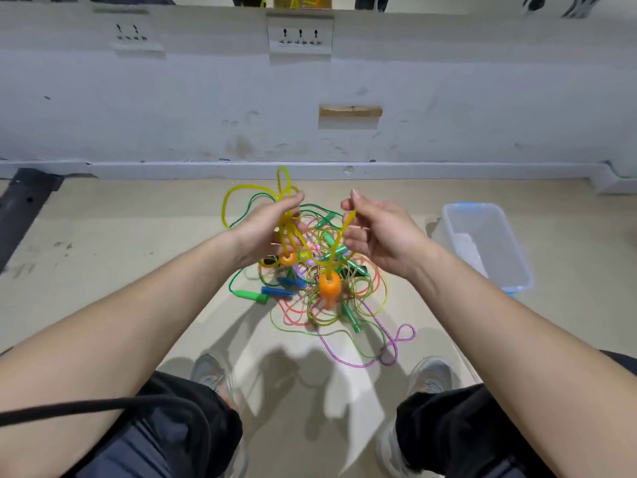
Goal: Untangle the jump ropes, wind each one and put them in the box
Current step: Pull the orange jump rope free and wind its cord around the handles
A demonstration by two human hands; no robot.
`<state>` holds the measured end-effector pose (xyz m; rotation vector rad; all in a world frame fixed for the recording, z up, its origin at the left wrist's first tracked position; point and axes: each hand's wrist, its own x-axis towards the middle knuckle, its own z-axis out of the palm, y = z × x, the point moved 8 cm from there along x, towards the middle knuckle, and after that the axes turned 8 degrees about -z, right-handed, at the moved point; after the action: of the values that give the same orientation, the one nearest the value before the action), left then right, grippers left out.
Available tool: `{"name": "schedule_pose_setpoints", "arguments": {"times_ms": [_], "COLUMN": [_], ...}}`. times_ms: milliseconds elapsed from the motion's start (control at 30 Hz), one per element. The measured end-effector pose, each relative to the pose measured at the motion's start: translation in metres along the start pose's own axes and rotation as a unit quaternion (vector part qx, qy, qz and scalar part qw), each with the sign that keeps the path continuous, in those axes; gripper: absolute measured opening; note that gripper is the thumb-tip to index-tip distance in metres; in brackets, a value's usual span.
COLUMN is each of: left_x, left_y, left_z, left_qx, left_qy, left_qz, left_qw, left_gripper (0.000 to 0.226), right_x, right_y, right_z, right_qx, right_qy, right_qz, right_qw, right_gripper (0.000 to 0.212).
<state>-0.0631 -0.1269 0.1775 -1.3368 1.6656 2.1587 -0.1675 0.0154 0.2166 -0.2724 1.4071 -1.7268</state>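
I had both grips on the yellow rope (289,232): the left hand (265,229) closed around its loops, the right hand (375,232) pinching one strand, its orange handles (330,288) dangling above the tangled ropes (320,298) on the floor. The clear box (489,246) sat just right.

A pale grey painted wall (206,98) runs across the back, scuffed and stained low down. Two white socket plates (300,35) are mounted high on it, and a small rectangular opening (350,111) shows what may be bare board inside. A grey skirting strip (172,167) meets the beige floor (120,236), which carries dark smudges at left. A dark metal bar (20,208) slants in at the left edge. Light from above casts soft shadows on the floor.
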Motion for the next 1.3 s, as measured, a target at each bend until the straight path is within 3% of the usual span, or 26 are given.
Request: {"name": "schedule_pose_setpoints", "arguments": {"times_ms": [167,300,367,500,600,667,733,767,833,967,1033,1133,1200,1233,1300], "left_x": [-0.014,-0.021,-0.017,-0.012,-0.01,-0.01,-0.01,-0.01,-0.008,-0.011,-0.01,-0.005,-0.004,-0.004,-0.004], "left_y": [-0.008,-0.011,-0.013,-0.007,0.002,0.003,0.0,-0.002,-0.007,-0.009,-0.007,-0.004,0.004,0.011,0.019], "left_z": [0.056,0.069,0.067,0.05,0.035,0.03,0.028,0.028,0.028,0.025,0.019,0.005,-0.006,-0.01,-0.015], "left_qx": [0.014,0.093,0.078,0.01,-0.055,-0.096,-0.114,-0.12,-0.124,-0.132,-0.085,0.053,0.271,0.401,0.611], "left_qy": [-0.17,-0.148,-0.13,-0.093,-0.058,-0.04,-0.029,-0.026,-0.025,-0.041,-0.021,0.036,0.089,0.115,0.168], "left_qz": [0.031,0.065,0.056,0.018,-0.003,-0.029,-0.05,-0.058,-0.073,-0.1,-0.092,-0.07,-0.029,0.0,0.04], "left_qw": [0.985,0.983,0.987,0.995,0.997,0.994,0.992,0.991,0.989,0.985,0.992,0.995,0.958,0.909,0.772], "left_gripper": [0.075,0.015,0.014,0.017,0.018,0.02,0.021,0.02,0.018,0.02,0.031,0.046,0.056,0.061,0.067], "right_x": [0.008,0.016,0.016,0.005,-0.008,-0.017,-0.019,-0.018,-0.014,-0.016,-0.019,-0.02,-0.018,-0.016,-0.014], "right_y": [-0.012,-0.01,-0.007,-0.008,0.006,0.02,0.026,0.03,0.04,0.058,0.058,0.051,0.041,0.036,0.029], "right_z": [-0.005,-0.011,-0.013,-0.025,-0.008,0.005,0.009,0.009,0.008,0.019,0.023,0.018,0.011,0.008,0.002], "right_qx": [0.063,0.078,0.068,-0.148,-0.275,-0.413,-0.51,-0.52,-0.492,-0.286,-0.228,-0.157,-0.157,-0.156,-0.147], "right_qy": [0.059,0.077,0.065,0.088,0.0,-0.05,-0.03,-0.019,-0.044,-0.148,-0.145,-0.105,-0.067,-0.053,-0.026], "right_qz": [-0.018,-0.027,-0.012,-0.057,-0.072,-0.077,-0.108,-0.112,-0.085,-0.018,-0.005,0.015,0.0,-0.008,-0.012], "right_qw": [0.996,0.994,0.995,0.983,0.959,0.906,0.853,0.846,0.866,0.947,0.963,0.982,0.985,0.986,0.989], "right_gripper": [0.024,0.027,0.025,0.018,0.028,0.033,0.037,0.038,0.037,0.023,0.032,0.025,0.025,0.025,0.026]}}
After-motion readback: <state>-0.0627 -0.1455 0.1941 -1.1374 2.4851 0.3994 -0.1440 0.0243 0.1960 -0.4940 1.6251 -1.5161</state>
